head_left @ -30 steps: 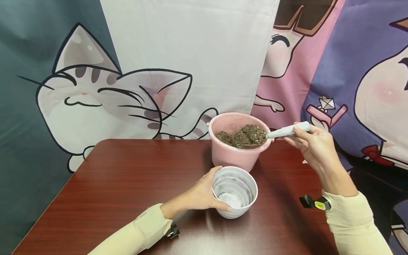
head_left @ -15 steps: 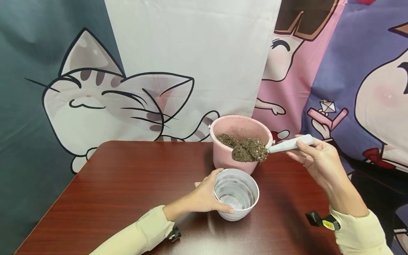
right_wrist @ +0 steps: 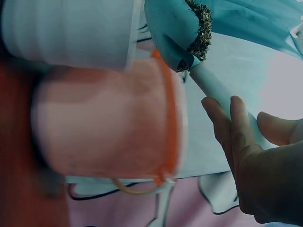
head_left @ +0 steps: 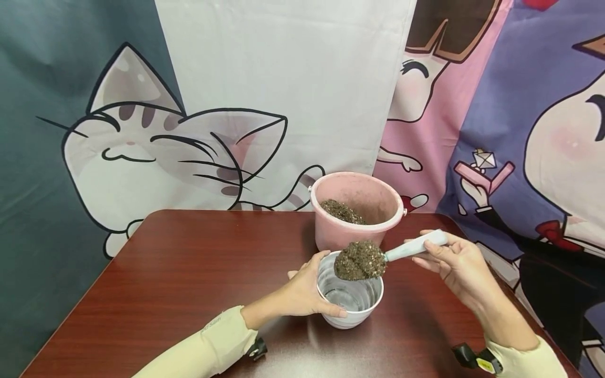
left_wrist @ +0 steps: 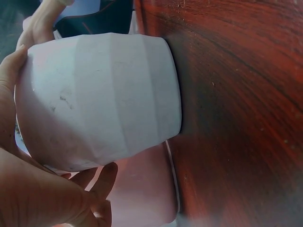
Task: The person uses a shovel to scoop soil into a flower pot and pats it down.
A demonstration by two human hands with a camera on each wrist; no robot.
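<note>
My left hand [head_left: 307,291] grips the white plastic pot [head_left: 350,315] by its near left side, thumb along the rim. The pot stands upright on the table, and its visible inner floor is bare. Between thumb and fingers, my right hand [head_left: 458,265] holds the pale handle of a garden trowel [head_left: 416,247]. Heaped dark soil [head_left: 360,261] covers the trowel's scoop, which hangs over the pot's far rim. In the right wrist view the scoop's blue-green underside [right_wrist: 173,30] shows, with soil along its edge.
Just behind the pot stands a pink bucket [head_left: 347,236] with more soil [head_left: 341,211] inside, lowest at its right. Both rest on a reddish-brown wooden table [head_left: 212,257]. A cartoon-printed cloth [head_left: 283,63] hangs behind the table.
The right hand has lifted the loaded trowel out of the pink bucket and brought it forward and down over the white pot. The left hand keeps its hold on the pot.
</note>
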